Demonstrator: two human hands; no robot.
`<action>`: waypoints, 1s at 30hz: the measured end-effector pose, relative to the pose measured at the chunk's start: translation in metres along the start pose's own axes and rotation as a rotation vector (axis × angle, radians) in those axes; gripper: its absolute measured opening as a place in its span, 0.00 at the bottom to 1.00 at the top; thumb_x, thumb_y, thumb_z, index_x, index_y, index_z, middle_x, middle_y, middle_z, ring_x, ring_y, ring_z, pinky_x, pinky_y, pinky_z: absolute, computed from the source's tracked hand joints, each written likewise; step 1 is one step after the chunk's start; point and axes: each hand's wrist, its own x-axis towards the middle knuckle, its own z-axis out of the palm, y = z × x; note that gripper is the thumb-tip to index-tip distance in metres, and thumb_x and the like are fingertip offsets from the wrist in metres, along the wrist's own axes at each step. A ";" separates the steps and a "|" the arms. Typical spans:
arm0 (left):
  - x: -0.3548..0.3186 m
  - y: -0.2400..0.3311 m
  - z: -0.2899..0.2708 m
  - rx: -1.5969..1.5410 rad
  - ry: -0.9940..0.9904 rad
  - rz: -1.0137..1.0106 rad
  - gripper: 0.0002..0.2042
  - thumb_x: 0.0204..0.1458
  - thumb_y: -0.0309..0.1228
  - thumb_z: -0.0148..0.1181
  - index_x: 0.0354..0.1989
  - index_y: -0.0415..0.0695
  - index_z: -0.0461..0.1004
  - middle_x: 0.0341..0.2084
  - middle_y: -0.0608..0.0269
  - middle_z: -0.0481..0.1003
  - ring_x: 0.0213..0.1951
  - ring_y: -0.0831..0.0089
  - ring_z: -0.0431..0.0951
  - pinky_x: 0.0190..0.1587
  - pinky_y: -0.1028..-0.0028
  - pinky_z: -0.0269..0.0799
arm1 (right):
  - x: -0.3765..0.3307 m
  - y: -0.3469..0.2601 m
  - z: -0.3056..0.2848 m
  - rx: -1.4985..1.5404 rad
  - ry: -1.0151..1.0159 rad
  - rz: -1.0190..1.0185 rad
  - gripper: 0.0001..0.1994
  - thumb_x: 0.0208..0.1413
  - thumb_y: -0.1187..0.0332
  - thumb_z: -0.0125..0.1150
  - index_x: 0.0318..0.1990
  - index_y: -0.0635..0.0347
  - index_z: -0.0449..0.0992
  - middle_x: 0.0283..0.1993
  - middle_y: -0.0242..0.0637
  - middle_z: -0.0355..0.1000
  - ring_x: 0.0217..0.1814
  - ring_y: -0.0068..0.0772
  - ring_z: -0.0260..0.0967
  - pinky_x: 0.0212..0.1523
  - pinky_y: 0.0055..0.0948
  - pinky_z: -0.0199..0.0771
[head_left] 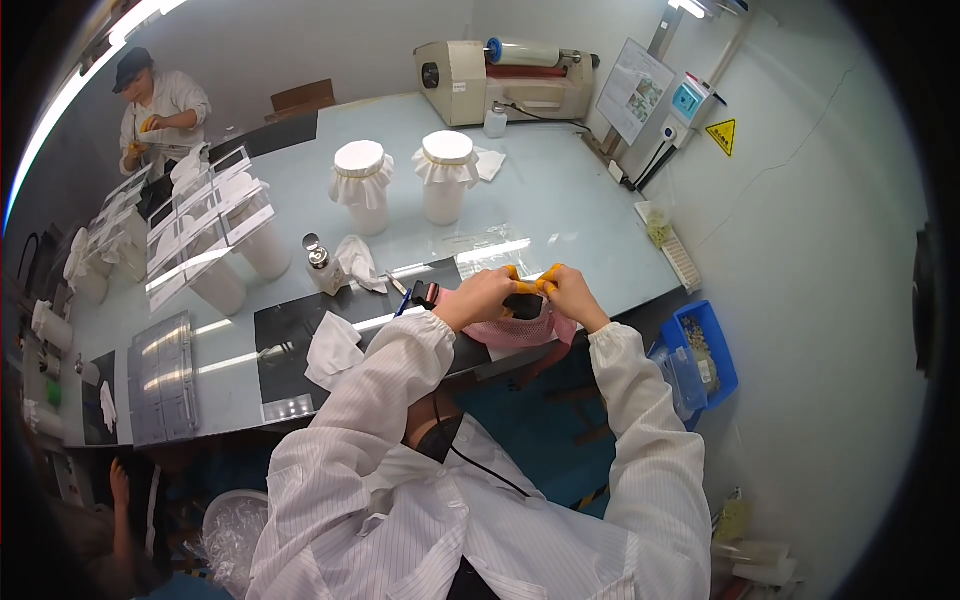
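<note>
My left hand [488, 297] and my right hand [572, 298] come together over the table's front edge, with orange covers on the fingertips. Both have their fingers pinched; a small pale piece seems to span them, too small to name. Just below the hands lies a pink mesh item [510, 332] with a dark object [524, 305] at its top; its kind is unclear. Clear plastic film [490, 250] lies flat beyond my hands. To the left of my left hand are a blue pen [403, 301] and a crumpled white cloth [360, 262].
Two cloth-covered white containers [362, 190] stand farther back. A metal-topped bottle [320, 265], another cloth [333, 350] and a grey compartment case [163, 380] are left. A roller machine [505, 80] stands behind. A blue bin [715, 350] is right. A co-worker [160, 110] works far left.
</note>
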 end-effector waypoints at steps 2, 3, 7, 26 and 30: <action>0.000 -0.006 0.007 -0.038 0.056 -0.017 0.17 0.31 0.28 0.64 0.34 0.37 0.72 0.32 0.54 0.69 0.34 0.56 0.71 0.38 0.67 0.68 | 0.000 -0.005 -0.001 -0.009 0.012 -0.021 0.07 0.44 0.73 0.53 0.29 0.66 0.75 0.27 0.45 0.67 0.28 0.41 0.66 0.30 0.29 0.65; -0.002 -0.009 0.011 -0.038 0.057 -0.019 0.17 0.31 0.28 0.64 0.34 0.37 0.72 0.32 0.54 0.69 0.34 0.56 0.71 0.38 0.67 0.68 | 0.000 -0.009 -0.002 0.029 0.013 -0.005 0.07 0.44 0.74 0.53 0.29 0.66 0.75 0.27 0.45 0.68 0.28 0.41 0.66 0.31 0.29 0.66; -0.003 -0.009 0.020 -0.029 0.127 -0.065 0.16 0.32 0.30 0.64 0.31 0.38 0.73 0.30 0.54 0.70 0.32 0.57 0.72 0.37 0.67 0.68 | -0.001 -0.006 -0.004 0.017 -0.028 0.019 0.07 0.44 0.74 0.52 0.30 0.66 0.75 0.28 0.44 0.68 0.28 0.40 0.67 0.31 0.29 0.66; -0.004 -0.014 0.010 -0.126 0.119 -0.090 0.20 0.34 0.32 0.62 0.40 0.45 0.70 0.30 0.55 0.70 0.33 0.58 0.71 0.37 0.67 0.68 | -0.043 -0.025 -0.010 -0.171 -0.005 -0.518 0.12 0.34 0.71 0.64 0.32 0.55 0.74 0.48 0.44 0.62 0.49 0.44 0.59 0.48 0.32 0.63; -0.001 -0.024 0.014 -0.120 0.072 -0.104 0.19 0.34 0.31 0.61 0.39 0.43 0.70 0.29 0.53 0.70 0.33 0.57 0.71 0.38 0.67 0.67 | -0.044 -0.018 0.003 -0.407 0.074 -0.528 0.10 0.37 0.69 0.61 0.31 0.60 0.74 0.50 0.45 0.61 0.50 0.44 0.57 0.50 0.34 0.60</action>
